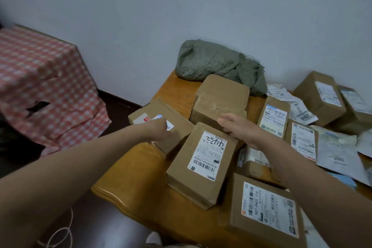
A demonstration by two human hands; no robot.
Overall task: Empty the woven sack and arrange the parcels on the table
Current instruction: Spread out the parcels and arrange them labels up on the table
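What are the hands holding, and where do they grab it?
The left hand curls on top of the left box, beside its label; a true grip cannot be told. The right hand is open, holding nothing.

Dim, even light is washing the room in a cool bluish cast, turning the wall (pixel 201 6) grey and laying only soft shadows beside the parcels (pixel 181 177). The wide lens is bending the table (pixel 128 177) edge, and the checked cloth (pixel 40 78) at left is smearing into blur; far labels (pixel 328 92) are reading fuzzy.
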